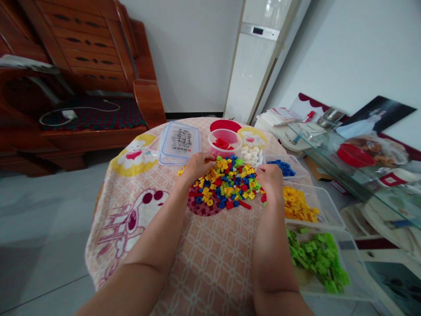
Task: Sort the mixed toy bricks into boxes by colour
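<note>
A mixed pile of toy building bricks (226,180) in yellow, blue, red, green and white lies on the patterned tablecloth. At the pile's far left edge is my left hand (198,166), its fingers closed together; a bit of red shows by the fingertips, but what they hold is unclear. My right hand (271,176) is at the pile's right side, near the white bricks (251,155), with fingers curled in a pinch. Whatever is between them is hidden. Behind the pile, a round pink tub (225,137) contains red bricks (222,143).
Clear plastic boxes along the right hold blue bricks (282,167), yellow bricks (298,205) and green bricks (317,259). A blue-rimmed lidded box (179,143) lies at the back left, and a red disc (225,126) behind the tub. A glass shelf (358,175) borders the right.
</note>
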`<state>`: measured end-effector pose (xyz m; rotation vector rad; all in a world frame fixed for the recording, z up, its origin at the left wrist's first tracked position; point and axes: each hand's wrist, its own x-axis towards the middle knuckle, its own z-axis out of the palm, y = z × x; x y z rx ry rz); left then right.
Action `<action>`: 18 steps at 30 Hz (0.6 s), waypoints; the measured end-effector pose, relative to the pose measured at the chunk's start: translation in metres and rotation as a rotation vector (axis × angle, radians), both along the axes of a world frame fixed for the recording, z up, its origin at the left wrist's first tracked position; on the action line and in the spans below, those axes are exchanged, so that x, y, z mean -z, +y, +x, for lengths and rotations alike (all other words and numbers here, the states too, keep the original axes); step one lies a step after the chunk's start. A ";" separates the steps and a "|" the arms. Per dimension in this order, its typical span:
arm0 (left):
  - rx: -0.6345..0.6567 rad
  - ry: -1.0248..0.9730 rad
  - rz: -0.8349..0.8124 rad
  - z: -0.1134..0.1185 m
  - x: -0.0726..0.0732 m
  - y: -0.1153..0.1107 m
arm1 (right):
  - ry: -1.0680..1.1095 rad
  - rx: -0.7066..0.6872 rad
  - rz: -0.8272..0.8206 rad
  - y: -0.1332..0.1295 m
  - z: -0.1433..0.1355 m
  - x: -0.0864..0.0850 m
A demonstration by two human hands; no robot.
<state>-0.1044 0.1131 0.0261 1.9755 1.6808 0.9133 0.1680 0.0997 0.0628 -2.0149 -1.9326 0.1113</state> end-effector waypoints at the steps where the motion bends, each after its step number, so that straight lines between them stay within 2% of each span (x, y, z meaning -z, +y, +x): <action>1: -0.001 0.003 0.002 0.000 0.000 0.000 | -0.017 -0.002 -0.060 0.000 -0.002 0.001; 3: -0.006 0.008 0.002 0.000 -0.001 -0.001 | -0.046 0.015 -0.147 0.000 -0.007 0.004; 7: -0.012 0.014 -0.003 0.000 -0.003 -0.001 | -0.083 -0.004 -0.208 0.000 -0.016 0.009; 12: -0.014 0.021 -0.008 0.000 -0.002 0.000 | -0.054 -0.090 -0.230 -0.003 -0.023 0.007; 18: 0.000 0.024 -0.005 0.000 -0.002 0.000 | 0.071 -0.116 -0.237 -0.003 -0.024 0.006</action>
